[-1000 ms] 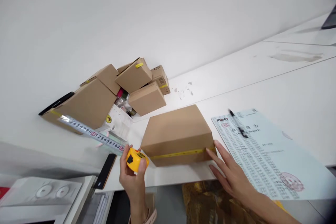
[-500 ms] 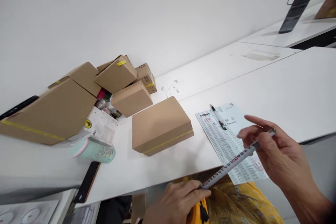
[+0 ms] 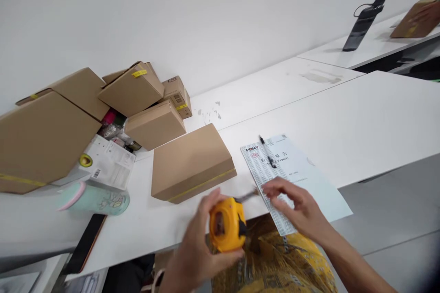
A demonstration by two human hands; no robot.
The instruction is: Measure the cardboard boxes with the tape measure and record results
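A yellow tape measure (image 3: pixel 227 225) is gripped in my left hand (image 3: pixel 197 242), with thumb and fingers wrapped around its case. A short, blurred stretch of its metal blade (image 3: pixel 246 195) sticks out toward the right. Just beyond the blade's end is my right hand (image 3: pixel 297 206), its fingers bent and apart from the thumb, over the lower part of a printed report sheet (image 3: pixel 302 178). A black pen (image 3: pixel 267 152) lies across that sheet. To the left of the paper sits a closed cardboard box (image 3: pixel 192 160) with a yellow tape strip.
More cardboard boxes (image 3: pixel 154 126) are stacked at the left by the wall. A mint cup (image 3: pixel 99 198) with a pink rim lies near a white package (image 3: pixel 113 160). A dark bottle (image 3: pixel 360 27) stands far right, near another person's hand (image 3: pixel 428 11) on a box.
The long stretch of blade has mostly gone back into the case. My left hand has raised the tape measure into view, and my right hand has moved left, its fingers off the blade.
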